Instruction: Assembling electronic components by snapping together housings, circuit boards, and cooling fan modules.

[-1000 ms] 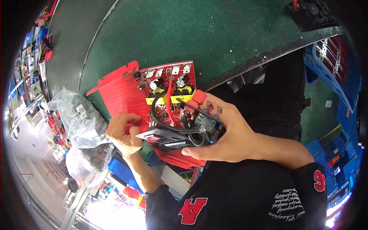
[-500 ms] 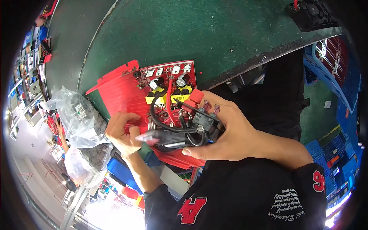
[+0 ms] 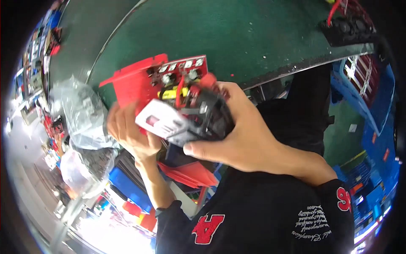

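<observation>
While earlier lying flat, the module (image 3: 186, 120) is now being tilted label-up, long axis left-right, pinched by left hand (image 3: 131, 133) and right hand (image 3: 243, 135).

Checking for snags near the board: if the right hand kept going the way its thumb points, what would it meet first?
Probably the left hand: the right hand points its thumb leftward under the black boxy component. Depth is unclear.

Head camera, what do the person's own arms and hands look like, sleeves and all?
Both hands are bare, without gloves: left hand, right hand. Forearms are uncovered, with black sleeves pushed up toward the elbows. The right sleeve carries a red patch and white script lettering. The black top shows a large red letter outlined in white on the chest.
</observation>
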Tool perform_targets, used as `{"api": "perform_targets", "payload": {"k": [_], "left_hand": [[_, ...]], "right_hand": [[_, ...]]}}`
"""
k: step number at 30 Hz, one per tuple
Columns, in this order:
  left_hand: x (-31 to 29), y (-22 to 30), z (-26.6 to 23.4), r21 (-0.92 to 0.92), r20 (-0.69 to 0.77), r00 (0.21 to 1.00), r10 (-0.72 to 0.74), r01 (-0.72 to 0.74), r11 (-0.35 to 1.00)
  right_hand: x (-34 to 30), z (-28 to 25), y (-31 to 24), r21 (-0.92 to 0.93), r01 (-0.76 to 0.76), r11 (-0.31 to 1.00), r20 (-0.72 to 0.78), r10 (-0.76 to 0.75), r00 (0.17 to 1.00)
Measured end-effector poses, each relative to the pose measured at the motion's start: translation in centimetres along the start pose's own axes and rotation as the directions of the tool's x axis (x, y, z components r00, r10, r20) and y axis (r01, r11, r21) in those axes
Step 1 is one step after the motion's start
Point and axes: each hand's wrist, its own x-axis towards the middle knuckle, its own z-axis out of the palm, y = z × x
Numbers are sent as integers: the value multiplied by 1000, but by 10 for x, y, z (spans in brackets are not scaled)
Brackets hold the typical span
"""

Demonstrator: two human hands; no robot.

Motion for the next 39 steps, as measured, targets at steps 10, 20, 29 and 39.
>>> {"api": "perform_targets", "payload": {"k": [10, 20, 29, 39], "left_hand": [[-28, -13, 3, 6, -157, 907, -392, 397, 918], [-37, 19, 8, -668, 736, 443, -512, 595, -447], [116, -24, 63, -796, 572, 692, -441, 337, -503], [389, -225, 132, -814, 571, 731, -374, 446, -371]], "right_hand": [[61, 40, -33, -100, -135, 986, 210, 153, 966], [61, 34, -20, -89, 232, 969, 248, -204, 947], [151, -86, -141, -120, 117, 986, 129, -101, 987], [346, -15, -164, 645, -58, 762, -358, 369, 858]]}}
